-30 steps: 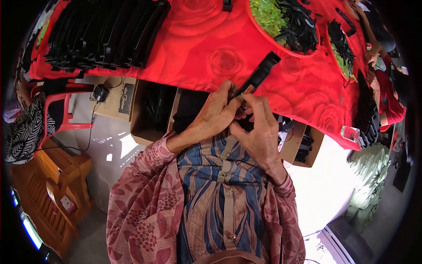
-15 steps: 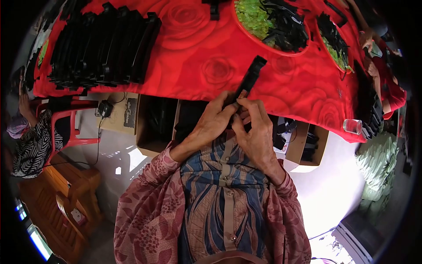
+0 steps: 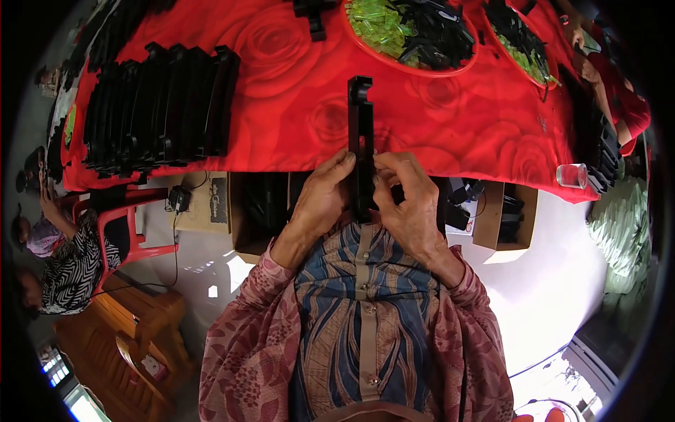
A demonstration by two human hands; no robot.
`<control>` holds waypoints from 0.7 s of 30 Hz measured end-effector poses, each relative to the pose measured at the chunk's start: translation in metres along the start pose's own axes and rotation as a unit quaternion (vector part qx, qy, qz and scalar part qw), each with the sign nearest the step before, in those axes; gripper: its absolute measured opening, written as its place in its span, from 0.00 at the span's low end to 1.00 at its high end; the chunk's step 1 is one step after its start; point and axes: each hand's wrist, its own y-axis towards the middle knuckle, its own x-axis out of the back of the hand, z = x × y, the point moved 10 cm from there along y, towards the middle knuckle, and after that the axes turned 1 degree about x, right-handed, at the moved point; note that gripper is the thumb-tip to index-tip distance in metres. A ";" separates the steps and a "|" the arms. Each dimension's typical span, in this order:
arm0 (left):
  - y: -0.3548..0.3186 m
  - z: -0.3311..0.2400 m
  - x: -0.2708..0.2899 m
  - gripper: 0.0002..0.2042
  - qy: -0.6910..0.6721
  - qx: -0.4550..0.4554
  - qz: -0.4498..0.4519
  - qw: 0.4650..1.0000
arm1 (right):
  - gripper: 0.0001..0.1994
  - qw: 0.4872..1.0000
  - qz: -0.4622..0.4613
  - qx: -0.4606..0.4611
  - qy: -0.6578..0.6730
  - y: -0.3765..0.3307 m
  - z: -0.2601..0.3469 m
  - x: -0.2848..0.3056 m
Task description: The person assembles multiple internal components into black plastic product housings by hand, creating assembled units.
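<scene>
A long black plastic bar (image 3: pixel 361 133) points straight away from me over the red rose-patterned tablecloth (image 3: pixel 295 112). My left hand (image 3: pixel 322 200) grips its near end from the left side. My right hand (image 3: pixel 406 204) pinches the same end from the right, fingertips pressed on the bar. The bar's far end has a small notch. A row of several similar black bars (image 3: pixel 158 109) stands packed together at the table's left.
A red bowl (image 3: pixel 411 35) of green clear pieces and black parts sits at the back, another (image 3: pixel 524 42) to its right. Open cardboard boxes (image 3: pixel 503 218) lie under the table. A clear cup (image 3: pixel 571 174) stands at the right edge. A seated person (image 3: pixel 67 260) is at left.
The black bar has swung from a rightward tilt to pointing straight ahead. Both hands stay on its near end, shifted slightly toward the centre.
</scene>
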 end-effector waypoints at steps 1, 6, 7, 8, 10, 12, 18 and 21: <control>0.001 0.001 0.000 0.15 0.004 0.002 0.001 1.000 | 0.15 1.000 -0.008 0.014 0.005 -0.001 0.001 0.000; 0.001 -0.009 -0.004 0.15 -0.051 -0.036 0.076 0.995 | 0.13 0.988 -0.031 -0.058 0.142 -0.002 -0.016 0.003; 0.000 -0.009 -0.004 0.15 -0.049 -0.033 0.078 0.995 | 0.12 0.969 -0.040 -0.104 0.219 -0.005 -0.028 0.002; 0.000 -0.016 0.001 0.15 -0.027 -0.061 0.042 0.997 | 0.10 0.955 -0.031 -0.137 0.259 -0.007 -0.033 -0.001; -0.003 -0.029 0.004 0.14 -0.005 -0.111 -0.003 0.994 | 0.11 0.920 -0.019 -0.195 0.341 -0.008 -0.047 -0.007; -0.005 -0.040 -0.001 0.14 0.037 -0.127 -0.013 0.991 | 0.17 0.860 0.013 -0.275 0.429 -0.015 -0.057 -0.022; -0.006 -0.062 -0.016 0.14 0.164 -0.167 -0.025 0.972 | 0.16 0.846 0.013 -0.286 0.449 -0.010 -0.057 -0.028; -0.001 -0.062 -0.014 0.13 0.175 -0.155 -0.039 0.972 | 0.18 0.961 -0.032 -0.135 0.239 0.002 -0.034 -0.002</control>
